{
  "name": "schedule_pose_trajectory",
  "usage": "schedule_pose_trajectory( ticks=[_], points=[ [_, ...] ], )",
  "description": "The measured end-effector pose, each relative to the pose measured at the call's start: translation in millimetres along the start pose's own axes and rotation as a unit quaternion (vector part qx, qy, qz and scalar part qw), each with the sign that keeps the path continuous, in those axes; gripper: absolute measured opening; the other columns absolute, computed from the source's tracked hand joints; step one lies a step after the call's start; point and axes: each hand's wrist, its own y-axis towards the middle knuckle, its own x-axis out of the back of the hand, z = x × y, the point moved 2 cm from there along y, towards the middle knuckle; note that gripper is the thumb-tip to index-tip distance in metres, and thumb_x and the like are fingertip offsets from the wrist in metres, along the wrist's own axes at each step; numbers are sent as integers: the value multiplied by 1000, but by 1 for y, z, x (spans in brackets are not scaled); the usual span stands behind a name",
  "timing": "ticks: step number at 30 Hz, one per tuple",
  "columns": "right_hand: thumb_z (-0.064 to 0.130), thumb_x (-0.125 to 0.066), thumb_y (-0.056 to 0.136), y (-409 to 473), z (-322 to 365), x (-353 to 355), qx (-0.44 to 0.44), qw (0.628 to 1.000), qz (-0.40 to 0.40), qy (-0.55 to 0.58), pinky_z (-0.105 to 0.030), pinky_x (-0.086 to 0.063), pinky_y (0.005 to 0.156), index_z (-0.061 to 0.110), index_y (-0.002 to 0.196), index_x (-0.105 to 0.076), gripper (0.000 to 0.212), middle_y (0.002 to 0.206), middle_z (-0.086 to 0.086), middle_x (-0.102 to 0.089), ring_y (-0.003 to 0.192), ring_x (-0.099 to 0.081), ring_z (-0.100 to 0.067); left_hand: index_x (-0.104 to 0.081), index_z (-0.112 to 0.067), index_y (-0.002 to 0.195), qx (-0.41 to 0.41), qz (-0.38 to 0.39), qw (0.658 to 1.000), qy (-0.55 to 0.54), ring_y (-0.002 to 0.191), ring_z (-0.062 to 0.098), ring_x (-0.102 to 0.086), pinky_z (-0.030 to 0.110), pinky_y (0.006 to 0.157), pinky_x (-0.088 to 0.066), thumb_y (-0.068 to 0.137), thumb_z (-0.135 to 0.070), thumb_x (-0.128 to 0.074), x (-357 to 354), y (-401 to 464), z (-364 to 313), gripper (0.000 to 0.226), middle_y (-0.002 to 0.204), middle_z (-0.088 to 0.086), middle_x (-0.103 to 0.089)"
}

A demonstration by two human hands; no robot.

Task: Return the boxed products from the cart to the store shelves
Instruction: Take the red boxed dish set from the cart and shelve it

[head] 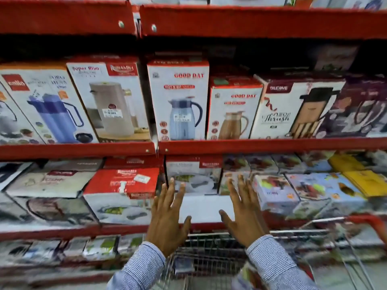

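Note:
A white box [204, 208] lies on the lower red shelf [117, 229], in front of a red-and-white box with a dish picture [193, 174]. My left hand [167, 218] is spread open against the white box's left side, fingers pointing up. My right hand [244, 214] is spread open at its right side. Both palms face the box, and I cannot tell whether they touch it. The wire cart [211, 260] stands below my wrists, with boxed items [182, 265] blurred inside it.
The middle shelf holds a row of upright jug and flask boxes [178, 101]. A red-topped box [121, 183] sits left of my hands, a pale blue juicer box [274, 193] right of them. The cart's red handle [370, 225] is at the right.

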Motion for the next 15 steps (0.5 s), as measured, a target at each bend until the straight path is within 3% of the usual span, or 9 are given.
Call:
schedule_pose_trajectory(
  ticks=[2, 6, 15],
  points=[
    [49, -49, 86, -18, -11, -17, -10, 1000, 26, -8, -52, -16, 119, 23, 152, -4, 84, 161, -11, 9, 148, 2, -36, 6, -34, 151, 11, 30, 999, -3, 151, 27, 5, 54, 120, -16, 87, -43, -51, -18, -16, 2, 86, 163, 1, 10],
    [49, -44, 88, -57, -35, -55, -37, 994, 100, -7, -52, -10, 120, 25, 152, 4, 84, 160, -10, 18, 148, 12, -35, 3, -33, 152, 30, 79, 996, -14, 151, 26, 4, 51, 121, -15, 86, -40, -55, -58, -54, 7, 88, 163, -2, 10],
    [50, -46, 83, -145, -81, -143, -92, 966, 240, -8, -56, -20, 117, 20, 153, -3, 87, 162, -13, 3, 148, -3, -39, -8, -25, 153, 115, 201, 972, -34, 151, 29, -2, 54, 121, -14, 84, -40, -55, -139, -127, 20, 85, 164, 5, 0]
  ],
)
